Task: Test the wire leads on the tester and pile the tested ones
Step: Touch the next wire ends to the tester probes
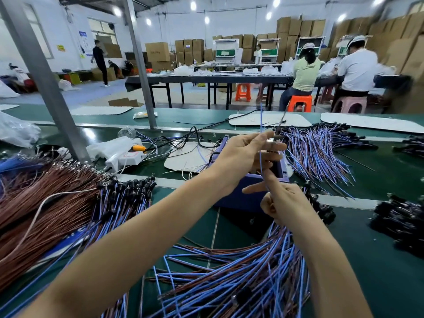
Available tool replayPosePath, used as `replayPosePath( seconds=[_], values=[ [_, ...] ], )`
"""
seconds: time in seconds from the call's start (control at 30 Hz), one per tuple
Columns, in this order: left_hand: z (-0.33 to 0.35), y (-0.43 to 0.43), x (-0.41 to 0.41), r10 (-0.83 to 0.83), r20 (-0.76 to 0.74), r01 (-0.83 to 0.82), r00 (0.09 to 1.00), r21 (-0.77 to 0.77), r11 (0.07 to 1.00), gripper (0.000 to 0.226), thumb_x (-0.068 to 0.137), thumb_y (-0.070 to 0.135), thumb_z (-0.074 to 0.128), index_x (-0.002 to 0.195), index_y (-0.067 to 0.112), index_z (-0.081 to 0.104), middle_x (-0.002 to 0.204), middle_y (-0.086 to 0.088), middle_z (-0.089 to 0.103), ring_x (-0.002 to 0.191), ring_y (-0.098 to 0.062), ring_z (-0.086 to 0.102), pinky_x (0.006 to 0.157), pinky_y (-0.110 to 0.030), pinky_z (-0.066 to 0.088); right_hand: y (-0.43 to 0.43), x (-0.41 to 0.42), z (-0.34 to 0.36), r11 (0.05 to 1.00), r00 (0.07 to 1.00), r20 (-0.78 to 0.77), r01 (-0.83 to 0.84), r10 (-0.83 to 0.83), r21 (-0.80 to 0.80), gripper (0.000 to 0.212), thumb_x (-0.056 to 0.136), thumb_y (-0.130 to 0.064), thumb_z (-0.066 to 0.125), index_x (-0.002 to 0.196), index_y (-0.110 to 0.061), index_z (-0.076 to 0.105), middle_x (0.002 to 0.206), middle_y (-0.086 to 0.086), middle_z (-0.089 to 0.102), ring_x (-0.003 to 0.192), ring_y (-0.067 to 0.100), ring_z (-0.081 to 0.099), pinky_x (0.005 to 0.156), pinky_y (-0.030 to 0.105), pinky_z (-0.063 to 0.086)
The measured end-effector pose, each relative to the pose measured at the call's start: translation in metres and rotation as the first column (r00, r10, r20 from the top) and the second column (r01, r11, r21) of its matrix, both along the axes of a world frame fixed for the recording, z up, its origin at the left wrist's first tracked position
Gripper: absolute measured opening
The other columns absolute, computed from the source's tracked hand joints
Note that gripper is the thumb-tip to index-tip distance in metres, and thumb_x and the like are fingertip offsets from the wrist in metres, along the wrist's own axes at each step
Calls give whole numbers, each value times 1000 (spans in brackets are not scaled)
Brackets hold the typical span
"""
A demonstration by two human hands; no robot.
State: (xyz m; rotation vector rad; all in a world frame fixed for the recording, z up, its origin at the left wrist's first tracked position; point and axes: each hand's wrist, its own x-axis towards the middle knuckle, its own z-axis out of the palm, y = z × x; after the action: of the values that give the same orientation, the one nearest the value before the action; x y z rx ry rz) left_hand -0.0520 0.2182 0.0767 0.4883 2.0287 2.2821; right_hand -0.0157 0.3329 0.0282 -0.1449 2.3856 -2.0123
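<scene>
Pinching one blue lead (261, 120) near its upper end, the left hand (247, 154) holds it upright over the tester (231, 198). The right hand (284, 203), just below, steadies the same lead along its raised forefinger and thumb, while its other fingers curl round a bundle (252, 271) that fans toward the person. The lead's tip is too blurred to make out.

To do the step well, she or he probably needs to draw this lead free of the bundle, keep it taut between the hands and guide its ends squarely to the tester's contacts. Those contacts are hidden behind the left hand.

Room is tight. One pile (321, 152) lies just right of the tester and another (124, 198) near its left, so a loose end could snag either. A post (48, 92) and a power strip (125, 160) stand farther left, well apart from the hands. The bare green bench near the right forearm looks the easiest way out.
</scene>
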Motion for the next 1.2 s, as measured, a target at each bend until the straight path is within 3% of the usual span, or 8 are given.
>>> replayPosePath(
  seconds=[0.17,0.3,0.43,0.6,0.77,0.97,1.07,1.2],
  values=[
    [-8,-2,4,-12,-40,9,999,-66,998,26,103,10,37,96,8,63,75,1,66,66,-9,62,65,-21,53,4,-3,0,994,999,-5,43,-43,-97,18,95,-21,56,103,-13,71,71,1,66,63,10,55,58,19,45],
    [-17,1,14,-60,-34,56,998,-96,994,27,102,8,37,88,12,60,67,7,66,70,-11,62,72,-24,55,8,-2,8,956,969,-205,74,-136,-285,40,87,7,55,105,-26,68,97,-1,74,94,10,68,84,20,54],
    [-25,4,18,-37,-93,25,995,-123,992,21,102,6,38,101,-1,57,76,-5,56,69,-12,56,70,-23,53,0,1,9,931,942,-275,86,-192,-354,35,91,5,51,108,-21,69,90,-4,72,82,7,66,73,19,55],
    [-41,5,25,-95,-58,80,994,-222,972,22,102,7,37,99,-1,57,70,-1,53,62,-9,51,63,-17,48,3,2,9,937,899,-330,191,-287,-293,21,93,-21,58,83,-32,72,72,-3,72,61,13,58,52,34,53],
    [-53,-3,23,2,-13,-6,1000,-282,959,26,101,2,40,112,-5,62,75,-2,60,68,-8,58,81,-22,51,6,-5,0,911,890,-237,333,-389,-245,35,94,-18,59,62,-24,70,55,-3,66,52,14,58,52,32,53],
    [-70,-30,11,217,175,-159,960,-298,941,25,102,6,38,104,8,63,74,1,59,50,-2,40,50,-12,36,8,-17,-18,930,926,-82,366,-368,-48,38,98,-23,48,99,14,58,59,6,39,62,24,40,63,39,32],
    [-67,-44,8,283,106,-226,953,-369,901,31,102,12,39,86,13,66,72,0,60,49,-6,33,45,-14,28,10,-17,-17,937,936,-57,348,-348,-3,27,98,-14,46,97,3,67,57,-2,46,64,22,43,64,37,36],
    [-24,-56,9,262,-60,-267,963,-304,914,29,103,14,37,98,15,66,65,5,61,54,-6,43,52,-15,34,22,-7,2,940,930,-145,342,-338,-3,19,99,-12,48,98,-20,65,58,-4,63,58,7,53,61,22,45]
  ],
)
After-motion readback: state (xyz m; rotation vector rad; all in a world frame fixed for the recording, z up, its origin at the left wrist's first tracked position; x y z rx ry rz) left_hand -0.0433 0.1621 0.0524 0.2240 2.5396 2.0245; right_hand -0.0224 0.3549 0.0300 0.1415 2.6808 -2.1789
